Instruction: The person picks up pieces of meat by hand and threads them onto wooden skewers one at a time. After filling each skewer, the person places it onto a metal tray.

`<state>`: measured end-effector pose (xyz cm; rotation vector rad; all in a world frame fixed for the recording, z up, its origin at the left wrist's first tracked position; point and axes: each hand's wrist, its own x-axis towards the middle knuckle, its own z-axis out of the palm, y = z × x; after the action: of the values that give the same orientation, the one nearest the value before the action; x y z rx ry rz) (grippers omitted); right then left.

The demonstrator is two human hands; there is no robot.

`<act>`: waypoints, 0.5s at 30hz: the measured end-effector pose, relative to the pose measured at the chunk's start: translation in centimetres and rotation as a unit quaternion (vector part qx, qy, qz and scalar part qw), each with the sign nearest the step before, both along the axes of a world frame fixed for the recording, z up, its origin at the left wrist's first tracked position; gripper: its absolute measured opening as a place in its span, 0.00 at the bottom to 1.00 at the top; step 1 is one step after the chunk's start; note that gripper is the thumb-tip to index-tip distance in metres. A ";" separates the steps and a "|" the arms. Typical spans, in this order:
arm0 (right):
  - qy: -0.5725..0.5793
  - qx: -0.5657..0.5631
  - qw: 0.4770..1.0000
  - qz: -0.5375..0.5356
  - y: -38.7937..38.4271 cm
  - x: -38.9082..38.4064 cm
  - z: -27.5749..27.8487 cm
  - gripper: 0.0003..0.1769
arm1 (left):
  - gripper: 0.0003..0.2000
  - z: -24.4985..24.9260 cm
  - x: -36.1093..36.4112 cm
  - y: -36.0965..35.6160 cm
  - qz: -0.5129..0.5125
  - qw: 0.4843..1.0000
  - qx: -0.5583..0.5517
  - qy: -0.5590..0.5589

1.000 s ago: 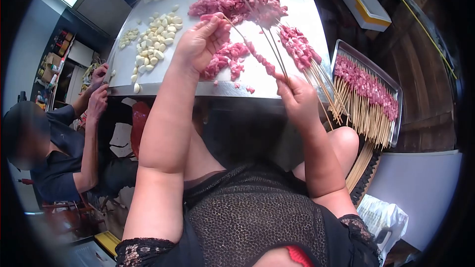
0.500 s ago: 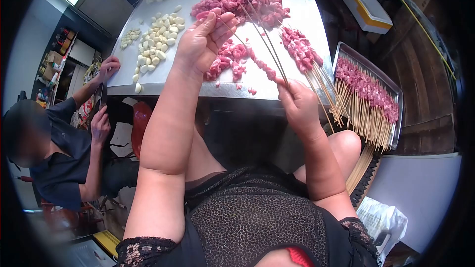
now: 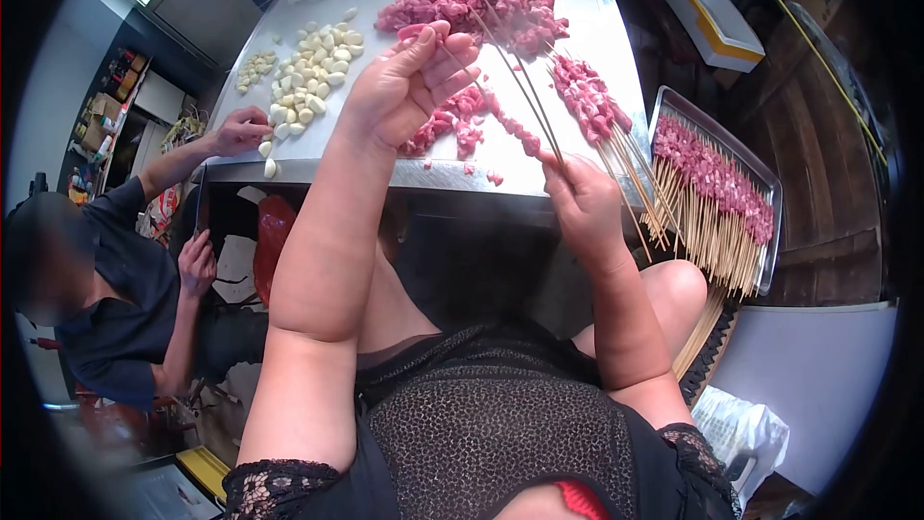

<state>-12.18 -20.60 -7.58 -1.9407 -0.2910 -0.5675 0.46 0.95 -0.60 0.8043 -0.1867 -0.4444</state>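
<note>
My left hand point(image 3: 409, 87) is raised over the near part of the table, thumb and forefinger pinching a piece of raw meat point(image 3: 412, 32), the other fingers loosely curled. My right hand point(image 3: 585, 200) is closed around the lower ends of several skewers. One is a meat skewer point(image 3: 513, 128) with small chunks threaded along it, its upper end reaching my left fingers. The other sticks point(image 3: 525, 82) in that grip look bare. Beyond the hands lies a large heap of cut meat point(image 3: 472, 2), with a smaller meat pile point(image 3: 452, 123) nearer.
Finished meat skewers point(image 3: 592, 106) lie at the table's right edge. A metal tray point(image 3: 770, 274) of them stands beside it. Peeled garlic cloves point(image 3: 313, 77) are at left, where a co-worker's hand point(image 3: 241, 132) reaches; their other hand holds a knife point(image 3: 202, 207). A foam box point(image 3: 712, 19) stands back right.
My left hand has shifted slightly right, still pinching the meat; my right hand has barely moved. The co-worker's one hand has left the knife and reached to the garlic.
</note>
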 end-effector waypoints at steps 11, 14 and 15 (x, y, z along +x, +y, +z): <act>0.103 0.094 0.989 0.043 0.1 -0.4 0.5 0.10 | 0.09 0.3 -0.2 -0.4 -0.023 0.997 0.058 -0.044; 0.161 0.165 0.970 0.078 0.2 -0.5 0.2 0.11 | 0.09 0.4 -0.5 -0.8 -0.017 0.996 0.072 -0.045; 0.199 0.205 0.954 0.094 0.3 -0.6 0.1 0.11 | 0.10 0.4 -0.6 -0.9 -0.012 0.996 0.081 -0.045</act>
<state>-12.74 -20.33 -7.44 -1.5560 -0.0880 -0.0885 -0.14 0.08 -0.16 0.9823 -0.2473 -0.4495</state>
